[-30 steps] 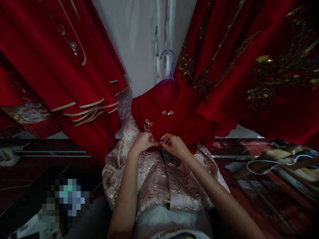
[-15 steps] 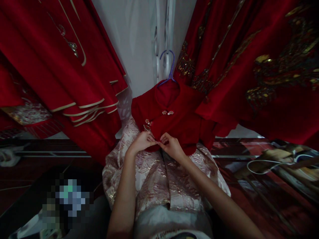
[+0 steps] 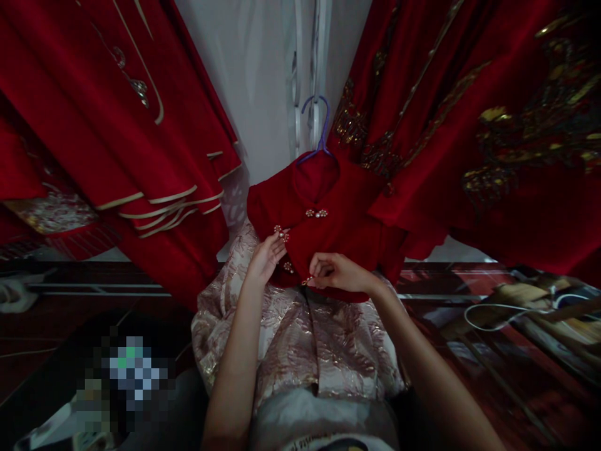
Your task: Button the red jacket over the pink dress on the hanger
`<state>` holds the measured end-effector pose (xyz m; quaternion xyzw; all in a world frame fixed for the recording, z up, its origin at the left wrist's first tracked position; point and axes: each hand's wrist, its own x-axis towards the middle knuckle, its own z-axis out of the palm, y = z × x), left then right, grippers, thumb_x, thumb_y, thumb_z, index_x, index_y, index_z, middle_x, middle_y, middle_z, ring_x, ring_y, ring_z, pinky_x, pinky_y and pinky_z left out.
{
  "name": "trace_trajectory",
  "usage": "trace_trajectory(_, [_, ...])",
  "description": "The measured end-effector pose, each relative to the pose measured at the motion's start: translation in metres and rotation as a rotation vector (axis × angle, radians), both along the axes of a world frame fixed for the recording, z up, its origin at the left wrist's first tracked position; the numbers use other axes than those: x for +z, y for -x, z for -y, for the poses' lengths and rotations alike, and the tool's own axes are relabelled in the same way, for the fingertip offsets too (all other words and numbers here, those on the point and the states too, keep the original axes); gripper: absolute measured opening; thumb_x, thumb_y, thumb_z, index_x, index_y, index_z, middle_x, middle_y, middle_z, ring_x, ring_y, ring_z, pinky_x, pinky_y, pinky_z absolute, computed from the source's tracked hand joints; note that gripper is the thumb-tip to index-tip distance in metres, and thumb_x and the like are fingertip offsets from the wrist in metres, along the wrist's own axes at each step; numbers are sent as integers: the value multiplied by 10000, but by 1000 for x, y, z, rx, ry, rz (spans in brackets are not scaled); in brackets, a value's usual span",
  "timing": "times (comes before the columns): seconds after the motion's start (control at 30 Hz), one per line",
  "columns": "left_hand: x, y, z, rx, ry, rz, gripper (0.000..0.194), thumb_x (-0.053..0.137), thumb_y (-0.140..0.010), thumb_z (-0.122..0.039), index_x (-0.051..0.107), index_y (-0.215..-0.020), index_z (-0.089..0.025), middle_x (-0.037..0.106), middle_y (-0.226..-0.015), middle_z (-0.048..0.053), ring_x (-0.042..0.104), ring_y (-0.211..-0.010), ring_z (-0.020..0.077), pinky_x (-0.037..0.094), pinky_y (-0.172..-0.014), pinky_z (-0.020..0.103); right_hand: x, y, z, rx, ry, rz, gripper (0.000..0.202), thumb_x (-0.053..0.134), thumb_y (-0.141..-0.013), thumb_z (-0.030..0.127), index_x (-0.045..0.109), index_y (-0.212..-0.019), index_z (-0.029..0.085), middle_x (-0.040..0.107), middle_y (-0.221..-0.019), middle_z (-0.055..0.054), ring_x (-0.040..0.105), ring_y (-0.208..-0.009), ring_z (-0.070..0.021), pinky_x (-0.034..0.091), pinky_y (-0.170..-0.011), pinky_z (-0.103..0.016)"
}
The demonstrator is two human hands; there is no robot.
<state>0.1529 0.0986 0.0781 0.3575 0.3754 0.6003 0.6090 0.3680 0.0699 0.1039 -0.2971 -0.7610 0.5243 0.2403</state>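
A short red jacket [image 3: 347, 238] hangs on a purple hanger [image 3: 322, 143] in front of me, over a shiny patterned pale pink skirt [image 3: 293, 338]. A jewelled clasp [image 3: 316, 213] sits just below its collar. My left hand [image 3: 267, 258] lies with fingers stretched out at the jacket's left side, its fingertips by a second jewelled clasp [image 3: 281, 234]. Just below that hand shows a small beaded flower piece [image 3: 288, 268]. Fingers curled, my right hand [image 3: 337, 273] pinches a small beaded clasp end [image 3: 307, 282] at the jacket's lower front edge.
Red garments with pale piping [image 3: 169, 156] hang on the left. On the right hang red garments with gold embroidery [image 3: 498, 150]. A white cord [image 3: 488, 316] loops over items at the lower right. Behind the hanger stands a pale wall [image 3: 248, 69].
My hands were together at the jacket's lower front edge. Now they are apart: the left has moved up and left to the clasp, while the right is slightly lower with a clasp end.
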Motion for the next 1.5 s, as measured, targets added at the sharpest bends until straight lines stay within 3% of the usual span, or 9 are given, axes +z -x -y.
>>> trace_trajectory(0.43, [-3, 1, -3, 3, 14, 273, 138, 591, -775, -176, 686, -870, -148, 719, -956, 40, 654, -814, 85, 514, -749, 164, -8, 2, -5, 38, 22, -35, 277, 702, -734, 376, 529, -821, 178, 608, -726, 6, 572, -649, -109, 460, -633, -255])
trace_trajectory(0.67, [-6, -8, -3, 188, -39, 82, 158, 675, -719, -250, 723, -837, -158, 723, -969, 48, 650, -854, 105, 482, -747, 185, -7, 4, -2, 49, 9, -35, 277, 693, -745, 380, 523, -832, 180, 599, -726, 8, 566, -650, -111, 450, -625, -254])
trace_trajectory(0.77, [-1, -12, 0, 175, -42, -16, 231, 682, -718, -332, 725, -881, -174, 720, -973, 53, 646, -849, 117, 473, -723, 199, -3, 1, -1, 51, 14, -17, 266, 690, -747, 364, 522, -835, 178, 601, -727, 9, 566, -657, -109, 446, -627, -247])
trace_trajectory(0.87, [12, -21, 1, 74, -99, -200, 351, 646, -745, -435, 713, -976, -181, 714, -978, 76, 645, -814, 142, 471, -696, 233, 6, -10, 1, 101, 37, 77, 272, 702, -734, 361, 531, -826, 172, 614, -735, 2, 572, -664, -110, 436, -612, -236])
trace_trajectory(0.93, [26, -29, -1, 61, -247, -382, 374, 615, -774, -455, 696, -1030, -195, 700, -997, 80, 636, -820, 149, 476, -714, 253, 13, -21, 3, 157, 77, 178, 296, 725, -708, 371, 537, -816, 169, 616, -716, 5, 570, -643, -110, 426, -587, -229])
trace_trajectory(1.07, [57, -42, -6, 171, -661, -930, 325, 583, -827, -390, 648, -1111, -245, 610, -1078, 74, 574, -909, 160, 487, -742, 271, 30, -40, 8, 190, 139, 299, 308, 742, -684, 365, 535, -802, 170, 627, -692, 9, 574, -632, -112, 415, -572, -221])
trace_trajectory(1.23, [87, -39, -18, 201, -949, -1555, 256, 541, -865, -364, 649, -1054, -230, 546, -993, 72, 490, -982, 208, 475, -737, 304, 41, -52, 11, 178, 151, 295, 276, 728, -694, 334, 538, -804, 166, 648, -726, -3, 585, -658, -113, 414, -572, -216])
trace_trajectory(1.37, [103, -38, -28, 137, -1137, -1730, 209, 547, -863, -348, 641, -965, -191, 561, -1003, 70, 486, -988, 216, 430, -870, 390, 43, -54, 11, 172, 162, 313, 274, 730, -689, 336, 553, -805, 163, 652, -728, -5, 596, -664, -116, 430, -583, -221])
trace_trajectory(1.5, [110, -39, -32, 78, -1299, -1740, 166, 501, -885, -291, 613, -925, -175, 608, -944, 48, 521, -970, 193, 263, -1051, 505, 47, -55, 13, 149, 108, 330, 286, 673, -752, 361, 603, -943, 161, 685, -830, -37, 628, -758, -136, 469, -653, -245])
